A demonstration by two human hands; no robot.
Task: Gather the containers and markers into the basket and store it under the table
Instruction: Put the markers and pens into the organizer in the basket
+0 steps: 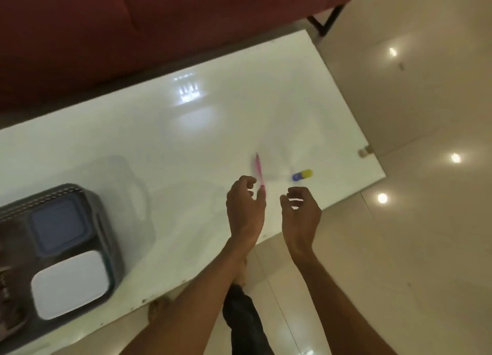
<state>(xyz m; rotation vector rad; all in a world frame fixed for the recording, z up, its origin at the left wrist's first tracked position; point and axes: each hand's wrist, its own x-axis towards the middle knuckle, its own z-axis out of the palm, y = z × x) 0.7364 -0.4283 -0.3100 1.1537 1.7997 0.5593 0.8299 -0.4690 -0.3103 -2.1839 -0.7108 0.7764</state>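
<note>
A pink marker (258, 168) lies on the white glass table (186, 141), pointing away from me. My left hand (246, 205) pinches its near end between thumb and curled fingers. To the right lies a short blue and yellow marker (302, 174). My right hand (300, 211) hovers just in front of it with fingers loosely curled and nothing in them. A dark grey basket (106, 234) stands at the table's left end. It holds a blue-lidded container (58, 225) and a white-lidded container (70, 282).
A dark red sofa (133, 35) runs along the table's far side, with a black leg at the right. Glossy beige floor tiles (412, 248) lie right of the table and in front of it. My feet and a dark trouser leg (245, 320) show below its near edge.
</note>
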